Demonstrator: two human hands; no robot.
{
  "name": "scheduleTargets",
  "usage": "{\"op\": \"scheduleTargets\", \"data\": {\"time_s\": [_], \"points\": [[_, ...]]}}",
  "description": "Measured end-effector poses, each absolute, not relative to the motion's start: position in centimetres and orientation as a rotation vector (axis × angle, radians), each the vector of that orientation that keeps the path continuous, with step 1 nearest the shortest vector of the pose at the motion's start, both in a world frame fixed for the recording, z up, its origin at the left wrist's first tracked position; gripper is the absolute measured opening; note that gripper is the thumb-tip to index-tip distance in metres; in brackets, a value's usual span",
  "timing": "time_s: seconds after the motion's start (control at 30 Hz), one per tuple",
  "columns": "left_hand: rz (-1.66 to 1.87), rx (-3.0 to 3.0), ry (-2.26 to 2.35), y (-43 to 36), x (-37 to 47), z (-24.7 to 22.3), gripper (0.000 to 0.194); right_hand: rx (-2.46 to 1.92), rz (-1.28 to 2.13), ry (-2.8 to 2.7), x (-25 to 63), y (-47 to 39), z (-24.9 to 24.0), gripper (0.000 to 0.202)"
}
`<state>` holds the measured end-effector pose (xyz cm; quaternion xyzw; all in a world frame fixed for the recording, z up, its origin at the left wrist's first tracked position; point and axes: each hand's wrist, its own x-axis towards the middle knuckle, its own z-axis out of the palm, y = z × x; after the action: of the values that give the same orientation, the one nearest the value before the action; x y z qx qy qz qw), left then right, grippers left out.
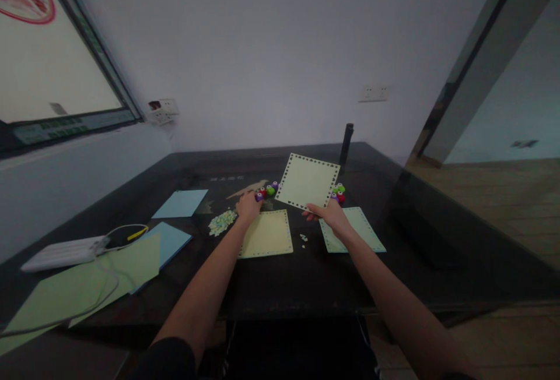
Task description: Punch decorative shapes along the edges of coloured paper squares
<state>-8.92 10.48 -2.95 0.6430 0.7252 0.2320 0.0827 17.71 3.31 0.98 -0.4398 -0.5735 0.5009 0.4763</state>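
My right hand (330, 217) grips the lower right corner of a pale yellow sheet of paper (308, 182) with small punched shapes along its edges, lifted and tilted above the table. My left hand (248, 206) reaches to the table's middle, its fingers curled at a small purple craft punch (259, 197). Close by stand a red craft punch (263, 191) and a green one (270, 190). Below the left hand lies a yellow sheet (266, 234) with a punched border. A pale green sheet (352, 229) lies partly under my right wrist.
A pile of paper cutouts (221, 222) sits left of my left hand; a few scraps (303, 238) lie between the sheets. More punches (340, 193) and a black upright cylinder (346, 147) stand right. Blue paper (180, 203), green paper (96, 278) and a white cabled device (65, 253) lie left.
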Motion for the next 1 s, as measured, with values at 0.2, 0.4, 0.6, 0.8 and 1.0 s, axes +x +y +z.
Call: {"op": "scheduleTargets", "data": {"time_s": [0.2,0.4,0.6,0.8,1.0], "points": [[0.746,1.949,2.276,10.6,-9.9,-3.8,0.034,-1.068,1.222,-1.402,17.8,3.3,1.1,0.023],[0.69,1.993,2.252,10.4,-9.9,-3.6,0.034,-1.11,1.217,-1.384,17.8,3.2,1.2,0.019],[0.654,2.001,2.278,10.7,-9.4,-3.1,0.042,-1.095,1.213,-1.384,17.9,3.4,0.9,0.02],[0.604,1.962,2.393,12.0,-7.9,-2.6,0.047,-1.103,1.189,-1.394,17.8,3.6,0.7,0.021],[0.512,1.936,2.406,12.7,-7.3,-1.8,0.044,-1.101,1.19,-1.378,17.9,3.8,0.6,0.019]]}}
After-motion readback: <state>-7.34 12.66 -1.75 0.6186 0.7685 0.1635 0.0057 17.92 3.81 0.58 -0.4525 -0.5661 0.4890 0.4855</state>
